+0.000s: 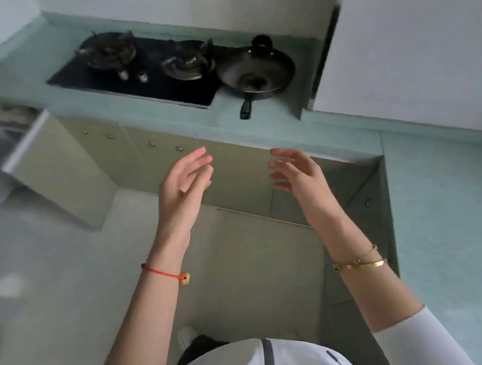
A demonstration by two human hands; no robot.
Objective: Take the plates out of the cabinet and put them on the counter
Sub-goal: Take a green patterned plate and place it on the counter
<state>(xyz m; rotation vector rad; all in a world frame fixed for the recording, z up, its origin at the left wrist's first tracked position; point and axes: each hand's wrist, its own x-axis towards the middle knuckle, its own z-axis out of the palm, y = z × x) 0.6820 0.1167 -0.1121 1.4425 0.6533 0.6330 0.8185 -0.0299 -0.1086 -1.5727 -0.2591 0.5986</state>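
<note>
Both hands are empty: the left hand [186,182] and right hand [296,172] hover with fingers spread below the worktop [450,200] edge, palms facing, probably ready to take plates. No plates are clearly visible; the open cabinet door [47,165] hangs left of the hands.

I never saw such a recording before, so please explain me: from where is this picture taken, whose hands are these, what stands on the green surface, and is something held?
There is one picture, taken by a camera worn on a person's head, looking down. No machine is there, only two bare hands. The left hand and the right hand are both open and hold nothing, raised in front of closed cabinet doors. On the green counter sit a black gas stove with two burners and a black frying pan with a lid. At the left a cabinet door stands open, but it is blurred. No plates are clearly visible.
</note>
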